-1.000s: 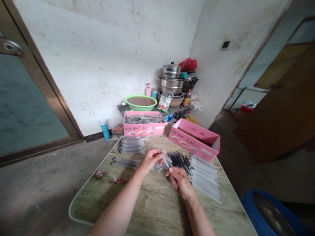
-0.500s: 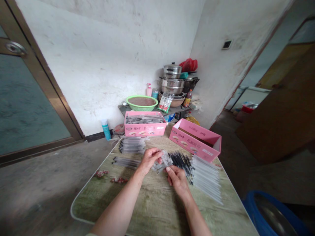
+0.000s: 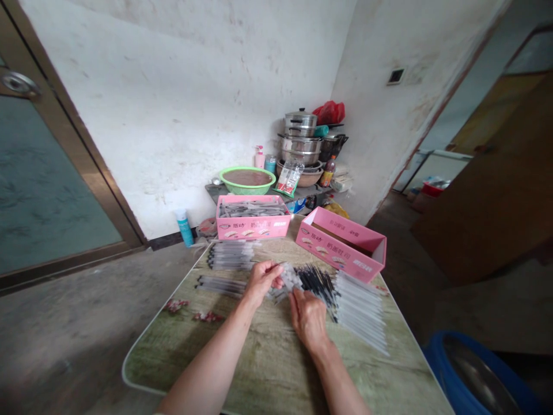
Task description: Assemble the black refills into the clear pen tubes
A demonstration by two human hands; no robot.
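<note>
My left hand (image 3: 262, 281) is closed in a pinch at the left of a small pile of translucent cap-like pieces (image 3: 290, 278); what it pinches is too small to name. My right hand (image 3: 310, 317), back upward, has its fingers curled down at the pile's near edge, and the fingertips are hidden. Right of the pile lie many thin black-tipped sticks (image 3: 318, 285), like pen refills. Beyond them, clear tubes (image 3: 362, 314) lie side by side. To the left are two groups of translucent pens with dark ends, a larger stack (image 3: 233, 255) and a smaller row (image 3: 219, 285).
A pink box (image 3: 253, 226) full of similar pens stands at the table's back. Another pink box (image 3: 341, 245) sits angled at the back right. Behind are a green basin (image 3: 247, 187) and stacked pots (image 3: 300, 147). A blue tub (image 3: 475, 374) stands right of the table (image 3: 259, 369).
My right hand has rolled over so its back faces up, and its fingers have moved down toward the pile of pieces. My left hand stays almost in place. The view has shifted slightly.
</note>
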